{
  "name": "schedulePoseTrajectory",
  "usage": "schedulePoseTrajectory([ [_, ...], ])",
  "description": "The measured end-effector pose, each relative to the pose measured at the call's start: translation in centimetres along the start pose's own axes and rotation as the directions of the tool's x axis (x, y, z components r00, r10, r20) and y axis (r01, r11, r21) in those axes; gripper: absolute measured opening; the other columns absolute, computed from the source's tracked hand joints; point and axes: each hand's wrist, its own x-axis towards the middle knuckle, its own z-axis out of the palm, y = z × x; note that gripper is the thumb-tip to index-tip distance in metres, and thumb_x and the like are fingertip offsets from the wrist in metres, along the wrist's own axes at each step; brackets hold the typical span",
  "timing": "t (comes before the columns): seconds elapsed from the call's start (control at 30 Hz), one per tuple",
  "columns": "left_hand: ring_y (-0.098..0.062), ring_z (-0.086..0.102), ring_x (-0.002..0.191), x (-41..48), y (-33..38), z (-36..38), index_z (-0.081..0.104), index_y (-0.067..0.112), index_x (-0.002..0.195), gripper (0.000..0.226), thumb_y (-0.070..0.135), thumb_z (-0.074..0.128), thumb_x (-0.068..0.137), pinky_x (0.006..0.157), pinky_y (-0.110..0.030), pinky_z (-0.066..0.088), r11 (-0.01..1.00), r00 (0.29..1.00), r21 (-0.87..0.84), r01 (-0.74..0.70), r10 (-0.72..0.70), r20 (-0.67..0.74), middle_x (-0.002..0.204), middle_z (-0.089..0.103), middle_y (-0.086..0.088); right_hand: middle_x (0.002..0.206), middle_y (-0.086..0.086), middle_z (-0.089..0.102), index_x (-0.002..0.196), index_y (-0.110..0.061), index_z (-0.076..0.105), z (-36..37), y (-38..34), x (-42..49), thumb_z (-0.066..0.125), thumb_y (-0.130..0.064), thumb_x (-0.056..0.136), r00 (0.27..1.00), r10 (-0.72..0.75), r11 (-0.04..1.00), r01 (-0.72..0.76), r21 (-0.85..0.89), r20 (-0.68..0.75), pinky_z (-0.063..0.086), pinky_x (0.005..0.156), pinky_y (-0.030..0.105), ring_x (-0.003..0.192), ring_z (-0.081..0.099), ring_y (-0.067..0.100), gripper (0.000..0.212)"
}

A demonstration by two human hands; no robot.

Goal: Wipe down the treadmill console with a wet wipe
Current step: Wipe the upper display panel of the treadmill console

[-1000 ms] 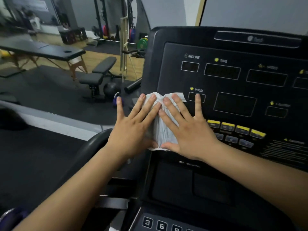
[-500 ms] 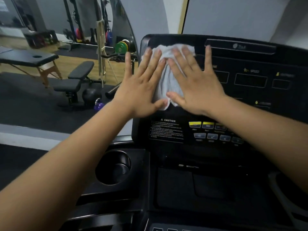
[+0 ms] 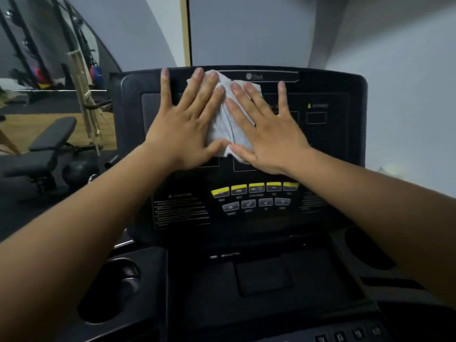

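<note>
Wet wipe pinned high on the treadmill console
The left hand and right hand, fingers spread, pressed it flat against the upper panel; it looked limp and light, best held under flat palms

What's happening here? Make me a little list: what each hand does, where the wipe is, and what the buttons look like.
left hand: flat, fingers spread, pressing the wet wipe's left side
right hand: flat, fingers spread, pressing its right side
wet wipe: white, crumpled, on the console's upper middle
console: black
yellow buttons: one row below the hands, uncovered
grey buttons: row under the yellow ones
</note>
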Motion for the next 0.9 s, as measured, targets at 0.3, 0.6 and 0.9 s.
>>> schedulePoseTrajectory([
  [0.3, -0.029, -0.016, 0.151, 8.7, 8.9, -1.8, -0.012, 0.014, 0.156, 0.092, 0.074, -0.006, 0.087, 0.114, -0.071, -0.007, 0.997, 0.997, 0.014, -0.074, 0.074, -0.026, 0.164, -0.015, -0.012, 0.164, 0.009, -0.010, 0.155, -0.015, -0.008, 3.2, 11.0, -5.7, 0.004, -0.071, 0.091, 0.993, 0.117, 0.993, -0.118, 0.020, 0.013, 0.001, 0.112, 0.070, 0.151, -0.011, 0.023, 0.085],
  [0.6, -0.033, -0.009, 0.152, 13.3, 19.9, -1.9, -0.001, 0.009, 0.158, 0.086, 0.068, 0.007, 0.095, 0.115, -0.070, -0.002, 0.995, 0.995, -0.028, -0.097, 0.096, -0.022, 0.165, -0.007, -0.015, 0.164, 0.013, -0.006, 0.155, -0.010, -0.002, 7.7, 17.2, -13.7, 0.005, -0.062, 0.097, 0.984, 0.179, 0.973, -0.181, 0.143, 0.025, 0.001, 0.116, 0.066, 0.151, -0.008, 0.025, 0.078],
  [0.9, -0.034, 0.009, 0.153, 0.3, 27.2, 0.7, 0.020, 0.006, 0.156, 0.073, 0.050, 0.033, 0.099, 0.111, -0.075, 0.010, 0.990, 0.997, -0.129, -0.050, 0.058, 0.059, 0.165, 0.010, -0.015, 0.164, 0.015, 0.002, 0.155, -0.008, 0.012, 11.4, 9.5, -23.7, 0.034, -0.056, 0.098, 0.996, -0.056, 0.962, 0.071, 0.265, -0.063, 0.008, 0.115, 0.068, 0.151, 0.003, 0.033, 0.078],
])
